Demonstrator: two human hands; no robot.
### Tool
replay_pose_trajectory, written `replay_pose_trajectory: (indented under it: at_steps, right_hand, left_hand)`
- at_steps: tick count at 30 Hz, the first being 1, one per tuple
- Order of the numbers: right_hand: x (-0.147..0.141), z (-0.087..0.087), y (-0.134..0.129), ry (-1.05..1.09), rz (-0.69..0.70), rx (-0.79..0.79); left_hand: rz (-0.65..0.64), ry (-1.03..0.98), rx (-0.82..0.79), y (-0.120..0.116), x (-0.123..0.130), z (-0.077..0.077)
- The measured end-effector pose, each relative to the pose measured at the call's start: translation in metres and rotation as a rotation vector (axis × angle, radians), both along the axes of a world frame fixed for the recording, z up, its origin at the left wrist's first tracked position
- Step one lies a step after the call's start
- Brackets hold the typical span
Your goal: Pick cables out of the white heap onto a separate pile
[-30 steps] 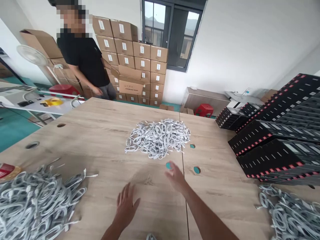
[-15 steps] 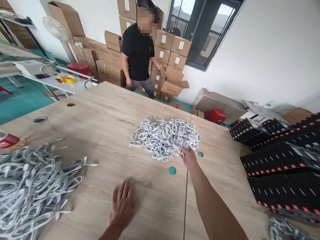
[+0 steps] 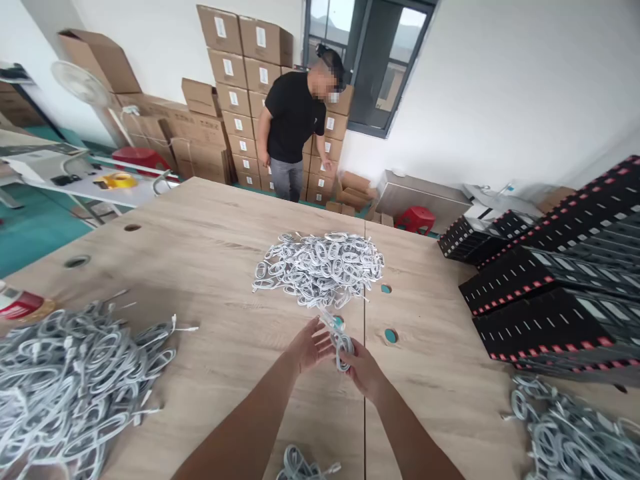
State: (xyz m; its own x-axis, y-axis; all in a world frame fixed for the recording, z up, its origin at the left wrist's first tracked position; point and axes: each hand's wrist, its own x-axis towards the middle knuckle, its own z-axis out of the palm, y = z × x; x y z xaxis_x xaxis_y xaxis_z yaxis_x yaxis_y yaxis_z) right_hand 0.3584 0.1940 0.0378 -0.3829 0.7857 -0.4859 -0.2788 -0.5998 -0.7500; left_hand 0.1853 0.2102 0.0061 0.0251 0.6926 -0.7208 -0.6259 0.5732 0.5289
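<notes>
A coiled grey-white cable (image 3: pixel 344 348) is pinched in my right hand (image 3: pixel 364 368), above the wooden table just this side of the middle. Its blurred loose end points up and to the left. Close by on the left is my left hand (image 3: pixel 311 347), palm turned inward with fingers apart; whether a fingertip touches the cable I cannot tell. Beyond both hands lies a pile of coiled cables (image 3: pixel 320 267). A larger heap of cables (image 3: pixel 75 380) covers the left of the table, and a small bundle (image 3: pixel 303 465) shows at the bottom edge.
Stacks of black boxes (image 3: pixel 540 287) stand on the right, with another cable heap (image 3: pixel 575 427) before them. Grommet holes (image 3: pixel 391 335) dot the tabletop (image 3: pixel 215 267). A bottle (image 3: pixel 23 303) lies at left. Past the far edge, a person (image 3: pixel 295 120) stands by stacked cartons (image 3: pixel 235 100).
My right hand has drawn back from the pile with a coiled cable. My left hand has lifted off the table and come beside it. The person behind has bent towards the open carton.
</notes>
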Motion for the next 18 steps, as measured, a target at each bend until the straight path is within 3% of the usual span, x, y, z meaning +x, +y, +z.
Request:
replay_pose_trajectory:
  at_steps: [5, 8, 12, 15, 18]
  right_hand:
    - [0.013, -0.015, -0.026, 0.117, -0.090, -0.307]
    - [0.022, -0.024, -0.044, 0.160, -0.137, -0.417]
    - [0.028, -0.028, -0.068, 0.099, -0.176, -0.457]
    - [0.031, -0.029, -0.089, 0.055, -0.189, -0.454]
    - [0.035, -0.033, -0.113, 0.011, -0.057, -0.394]
  left_hand:
    - [0.047, 0.125, -0.139, -0.026, -0.011, -0.015]
    - [0.024, 0.193, -0.132, -0.044, -0.016, -0.023]
    - [-0.069, 0.338, -0.045, -0.063, -0.025, -0.030]
    - [-0.131, 0.581, 0.035, -0.075, -0.043, -0.033]
    - [-0.176, 0.905, 0.128, -0.092, -0.068, -0.036]
